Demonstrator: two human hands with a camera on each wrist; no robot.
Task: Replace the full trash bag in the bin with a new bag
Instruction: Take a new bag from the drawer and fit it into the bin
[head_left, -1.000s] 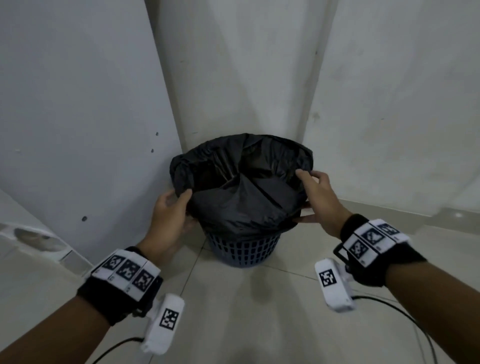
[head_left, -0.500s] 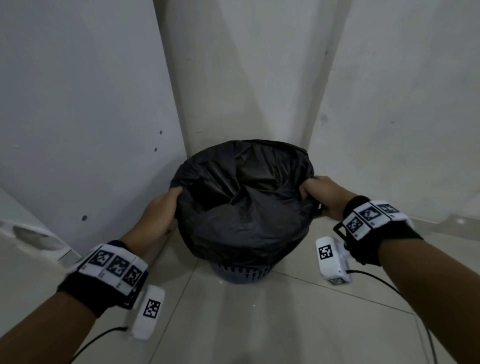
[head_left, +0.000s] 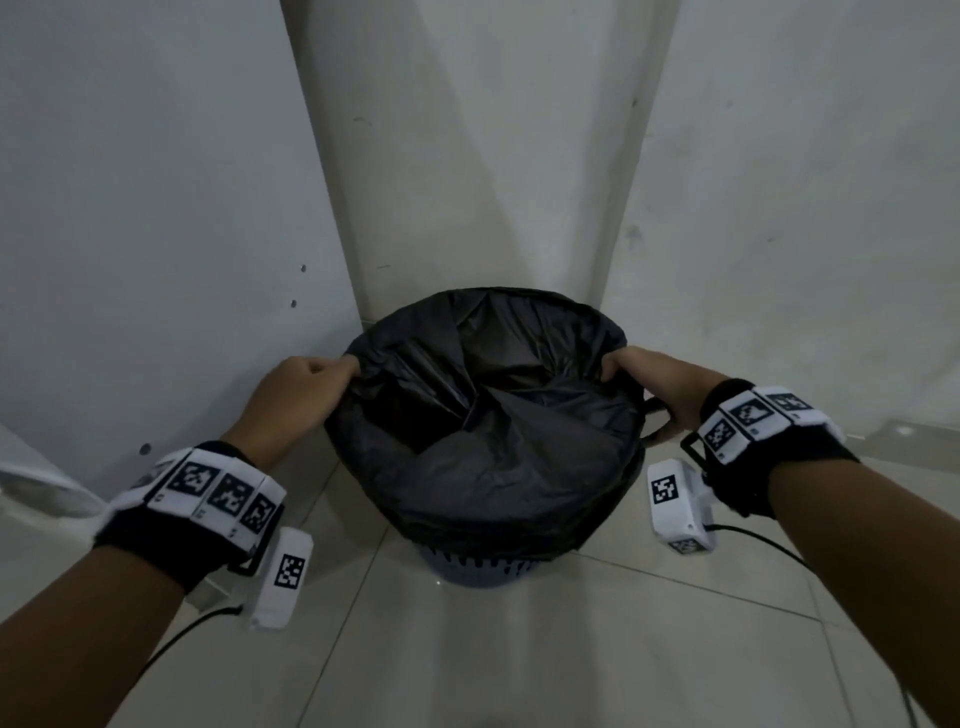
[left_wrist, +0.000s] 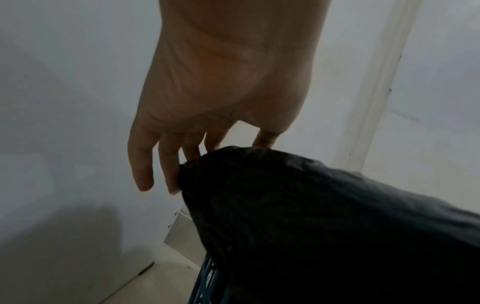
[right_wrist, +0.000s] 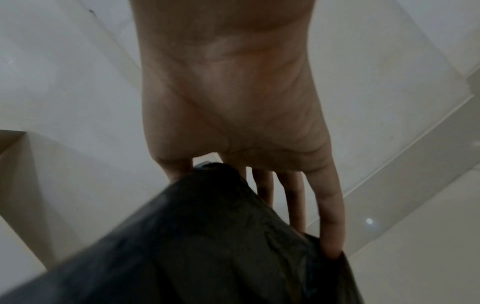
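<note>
We stand over a dark blue slotted bin (head_left: 480, 569) set on pale floor tiles (head_left: 519, 654), in a corner where a white column (head_left: 467, 156) rises directly behind it, a white wall panel (head_left: 156, 208) runs along our left, and a white wall (head_left: 805, 208) runs along our right. The bin's rear edge lies near the foot of the column, and the left panel stands close beside it; open floor extends toward us and to the right of the bin.

A black trash bag (head_left: 493, 441) lines the bin, its long axis upright and its mouth facing up toward us. The bag's skirt drapes over the rim and hides most of the bin wall, leaving only a low band of slots visible at the near side.

Our left hand (head_left: 296, 389) pinches the bag's rim at the left edge, thumb and forefinger closed on the plastic; in the left wrist view the other fingers (left_wrist: 141, 164) hang straighter beside the bunched film. Our right hand (head_left: 660, 384) grips the rim at the right edge, thumb and first finger closed on the plastic while the remaining fingers (right_wrist: 330, 205) extend along the outside of the bag. The 2 hands hold opposite sides of the mouth, stretching it wide. A loop of bag handle (head_left: 657, 428) projects just below the right hand.
</note>
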